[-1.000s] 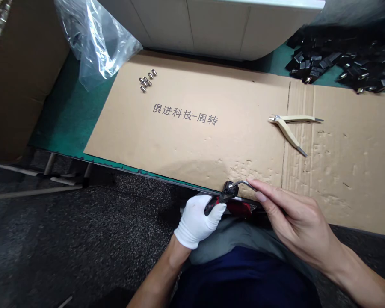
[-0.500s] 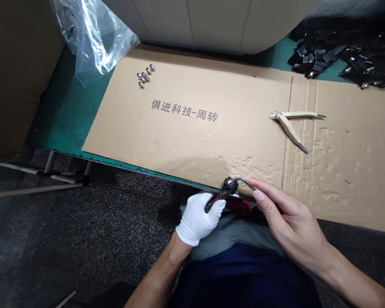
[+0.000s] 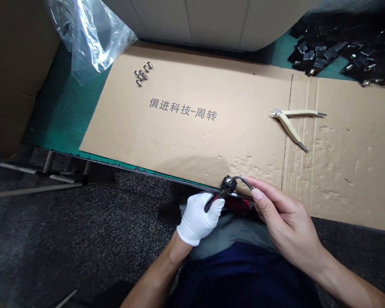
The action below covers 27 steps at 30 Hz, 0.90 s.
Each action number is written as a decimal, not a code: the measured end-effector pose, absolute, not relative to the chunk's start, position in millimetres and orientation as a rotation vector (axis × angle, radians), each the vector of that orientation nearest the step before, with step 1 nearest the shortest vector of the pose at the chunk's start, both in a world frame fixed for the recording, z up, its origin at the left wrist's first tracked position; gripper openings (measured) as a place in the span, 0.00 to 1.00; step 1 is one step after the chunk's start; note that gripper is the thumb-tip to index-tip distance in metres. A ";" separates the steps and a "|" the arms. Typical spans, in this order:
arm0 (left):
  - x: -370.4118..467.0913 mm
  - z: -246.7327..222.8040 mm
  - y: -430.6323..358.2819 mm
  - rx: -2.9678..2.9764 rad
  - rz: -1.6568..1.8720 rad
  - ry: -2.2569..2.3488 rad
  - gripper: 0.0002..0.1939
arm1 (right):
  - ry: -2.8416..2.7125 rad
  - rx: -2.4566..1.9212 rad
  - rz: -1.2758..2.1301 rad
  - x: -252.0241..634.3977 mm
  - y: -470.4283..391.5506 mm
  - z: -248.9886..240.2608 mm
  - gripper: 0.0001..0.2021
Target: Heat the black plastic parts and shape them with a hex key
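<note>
We grip: left hand [image 3: 196, 219], one pliers [image 3: 211, 202], one block [image 3: 228, 184] at its tip; right hand [image 3: 287, 220], one hook [image 3: 244, 180], pinched.

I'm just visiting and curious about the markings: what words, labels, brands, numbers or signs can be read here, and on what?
"俱进科技-周转": dark print on the flat cardboard sheet.
No other text can be read.
Any marks on the small black piece being worked on, or the heaped black parts, are too small to make out.
</note>
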State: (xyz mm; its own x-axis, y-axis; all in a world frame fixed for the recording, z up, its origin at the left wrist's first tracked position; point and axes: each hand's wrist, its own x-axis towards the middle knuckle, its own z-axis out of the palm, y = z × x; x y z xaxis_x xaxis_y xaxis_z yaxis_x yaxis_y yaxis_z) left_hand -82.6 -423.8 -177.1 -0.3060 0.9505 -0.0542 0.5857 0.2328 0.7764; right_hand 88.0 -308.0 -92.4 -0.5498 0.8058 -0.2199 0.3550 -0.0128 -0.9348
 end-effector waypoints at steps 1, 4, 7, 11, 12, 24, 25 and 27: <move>-82.4 -177.5 -423.8 1.398 0.903 1.974 0.22 | -1.858 -1.219 1.607 87.9 -309.1 -93.1 0.16; -81.8 -178.6 -424.3 1.388 0.915 1.958 0.22 | -1.786 -1.253 1.647 88.3 -313.5 -95.9 0.15; -80.9 -179.8 -425.0 1.381 0.927 1.957 0.22 | -1.748 -1.264 1.668 89.1 -318.0 -98.8 0.15; -79.2 -181.7 -425.4 1.357 0.941 1.951 0.21 | -1.747 -1.293 1.638 89.3 -322.4 -101.6 0.15; -78.7 -182.2 -425.4 1.349 0.943 1.950 0.21 | -1.750 -1.301 1.622 89.2 -323.3 -102.2 0.15; -75.0 -181.0 -426.3 1.287 0.941 1.961 0.22 | -1.726 -1.315 1.500 85.5 -334.8 -111.2 0.16; -74.8 -180.7 -426.3 1.284 0.942 1.963 0.22 | -1.724 -1.316 1.493 85.4 -335.4 -111.6 0.16; -74.4 -180.1 -425.9 1.282 0.950 1.969 0.22 | -1.723 -1.311 1.479 85.4 -336.5 -112.0 0.16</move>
State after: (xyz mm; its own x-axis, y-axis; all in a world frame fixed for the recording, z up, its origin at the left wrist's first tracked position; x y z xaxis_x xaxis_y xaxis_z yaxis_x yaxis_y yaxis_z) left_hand -74.4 -425.9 -180.1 -0.3550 0.9298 -0.0978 0.5020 0.2778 0.8190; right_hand 85.4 -336.5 -112.0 -0.4007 0.8940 -0.2005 0.3338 -0.0614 -0.9406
